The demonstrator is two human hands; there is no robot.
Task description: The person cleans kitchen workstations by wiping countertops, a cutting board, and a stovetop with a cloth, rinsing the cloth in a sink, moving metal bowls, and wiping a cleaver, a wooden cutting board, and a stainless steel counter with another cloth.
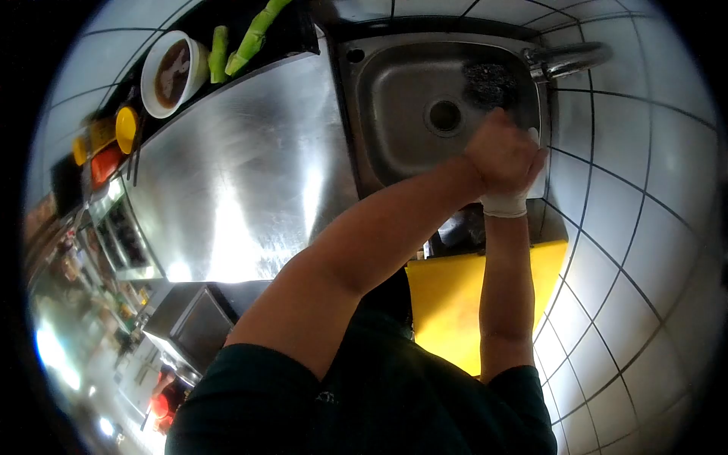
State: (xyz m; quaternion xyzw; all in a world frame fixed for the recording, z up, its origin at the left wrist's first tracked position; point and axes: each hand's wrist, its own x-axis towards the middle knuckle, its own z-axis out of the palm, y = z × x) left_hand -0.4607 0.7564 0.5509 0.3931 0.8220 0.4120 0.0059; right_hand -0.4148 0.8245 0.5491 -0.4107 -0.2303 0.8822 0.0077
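Note:
My bare left hand [502,150] reaches across to the right and lies over my right hand at the sink's near right corner. Its fingers are closed around the white glove [504,205] on my right hand. The glove's cuff circles my right wrist, and a bit of white shows beyond my left knuckles. Most of my right hand is hidden beneath the left, so its fingers cannot be made out. Both hands are over the steel sink [394,114], close to a dark mesh-like scrubber [489,85] beside the drain [444,117].
A curved faucet [572,61] stands at the sink's right rim, near the tiled wall [622,189]. Left lies a steel counter [235,174]. Behind it are a white bowl of brown liquid [173,74] and green stalks [254,38]. A yellow board [447,303] is under my right forearm.

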